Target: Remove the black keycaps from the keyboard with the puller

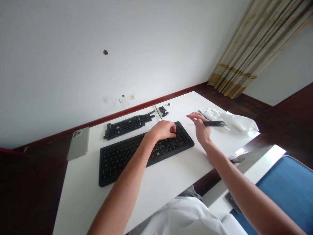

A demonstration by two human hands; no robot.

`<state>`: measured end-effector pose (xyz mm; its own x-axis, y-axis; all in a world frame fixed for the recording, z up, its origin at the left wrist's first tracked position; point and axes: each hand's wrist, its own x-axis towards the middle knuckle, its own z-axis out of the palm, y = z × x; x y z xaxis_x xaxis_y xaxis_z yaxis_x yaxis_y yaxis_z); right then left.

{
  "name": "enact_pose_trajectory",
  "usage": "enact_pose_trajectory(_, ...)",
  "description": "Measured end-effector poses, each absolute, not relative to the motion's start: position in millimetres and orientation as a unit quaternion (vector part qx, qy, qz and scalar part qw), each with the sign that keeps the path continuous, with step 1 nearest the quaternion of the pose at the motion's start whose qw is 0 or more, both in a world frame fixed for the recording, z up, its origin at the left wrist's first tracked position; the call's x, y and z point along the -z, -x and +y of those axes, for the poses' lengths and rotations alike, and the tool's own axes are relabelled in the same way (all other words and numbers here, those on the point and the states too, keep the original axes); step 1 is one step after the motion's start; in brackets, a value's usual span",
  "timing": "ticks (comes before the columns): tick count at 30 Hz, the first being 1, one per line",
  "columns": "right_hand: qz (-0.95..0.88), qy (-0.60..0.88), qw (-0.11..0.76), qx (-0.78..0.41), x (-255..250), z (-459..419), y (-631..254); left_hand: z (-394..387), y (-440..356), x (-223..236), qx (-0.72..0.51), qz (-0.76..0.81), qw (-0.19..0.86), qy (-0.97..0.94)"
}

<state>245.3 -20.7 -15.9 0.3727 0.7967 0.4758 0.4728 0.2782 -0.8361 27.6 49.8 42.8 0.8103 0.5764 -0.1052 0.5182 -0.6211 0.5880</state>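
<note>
Left hand [161, 130] curled on the black keyboard [117, 163], any grip hidden; right hand [199, 126] pinches a slim black tool [215, 123] above the white desk [156, 199].

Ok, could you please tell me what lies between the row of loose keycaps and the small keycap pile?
A thin cable lies between the keycap row and the pile, in the head view.

The left forearm [124, 173] and right forearm [234, 176] are extended forward. The left hand [162, 130] is held palm-down with its fingers curled; the right hand [199, 128] is turned partly sideways, fingers bent, near the left hand's right.
</note>
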Motion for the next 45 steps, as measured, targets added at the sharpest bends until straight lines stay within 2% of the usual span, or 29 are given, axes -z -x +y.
enact_pose_trajectory(3, -0.485, 0.583, 0.634, -0.151, 3, -26, -244, 52, -27, -39, -0.070, 0.315, 0.327, -0.888)
enact_pose_trajectory(9, -0.593, 0.640, 0.441, -0.209, -15, -29, -232, 64, -27, -21, -0.232, 0.328, 0.442, -0.802)
enact_pose_trajectory(14, -0.642, 0.626, 0.378, -0.232, -16, -2, -230, 74, -26, -2, -0.314, 0.383, 0.523, -0.694)
enact_pose_trajectory(20, -0.710, 0.549, 0.373, -0.236, -29, 36, -226, 76, -25, 1, -0.397, 0.400, 0.629, -0.535)
enact_pose_trajectory(26, -0.725, 0.561, 0.359, -0.173, -26, 55, -219, 78, -26, 1, -0.424, 0.409, 0.676, -0.443)
enact_pose_trajectory(32, -0.786, 0.508, 0.310, -0.168, -34, 85, -209, 79, -23, 3, -0.497, 0.406, 0.671, -0.372)
enact_pose_trajectory(36, -0.784, 0.475, 0.358, -0.175, -33, 99, -203, 80, -20, -1, -0.520, 0.410, 0.678, -0.318)
enact_pose_trajectory(41, -0.742, 0.515, 0.420, -0.096, -13, 119, -239, 79, -21, -4, -0.481, 0.434, 0.674, -0.357)
enact_pose_trajectory(43, -0.711, 0.572, 0.405, -0.051, -2, 130, -264, 78, -21, -4, -0.450, 0.429, 0.683, -0.383)
enact_pose_trajectory(45, -0.682, 0.642, 0.349, -0.030, 9, 139, -285, 77, -20, -5, -0.430, 0.421, 0.690, -0.402)
